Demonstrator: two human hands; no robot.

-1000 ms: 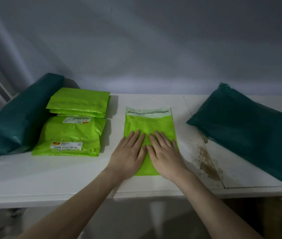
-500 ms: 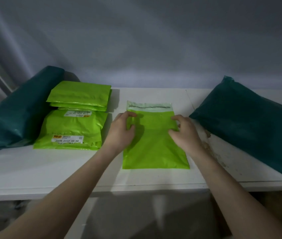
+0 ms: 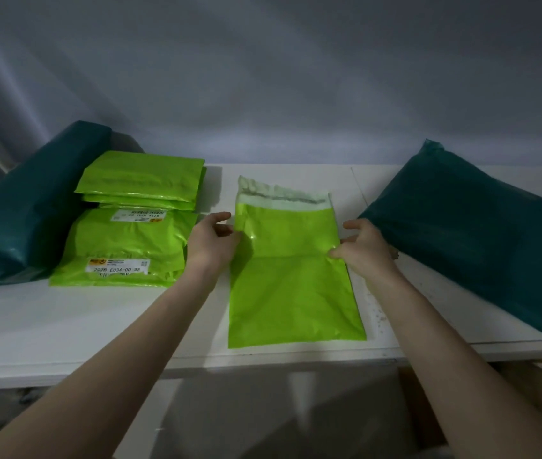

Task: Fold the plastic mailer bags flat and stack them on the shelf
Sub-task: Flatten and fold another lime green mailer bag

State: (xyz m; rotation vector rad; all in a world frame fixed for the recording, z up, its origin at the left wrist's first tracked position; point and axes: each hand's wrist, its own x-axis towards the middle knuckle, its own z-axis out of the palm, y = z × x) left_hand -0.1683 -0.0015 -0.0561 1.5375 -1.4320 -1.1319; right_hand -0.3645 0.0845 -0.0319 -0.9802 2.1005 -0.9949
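Both hands have moved from pressing the mailer (image 3: 292,276) flat: left hand (image 3: 211,241) and right hand (image 3: 364,248) now pinch its edges, probably starting the fold.

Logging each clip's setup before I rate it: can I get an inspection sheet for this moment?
Surface: white shelf, stained and flaking near its right seam.
Job's things: open lime mailer lies flat in the middle, pale seal flap at the far end; stack of folded lime mailers to its left, some with printed labels.
Clutter: dark green bag on the left; dark green bag on the right.
Grips: left hand pinches the mailer's left edge; right hand pinches its right edge.
Cables: nothing seen.
Surroundings: plain grey wall behind; dim light.
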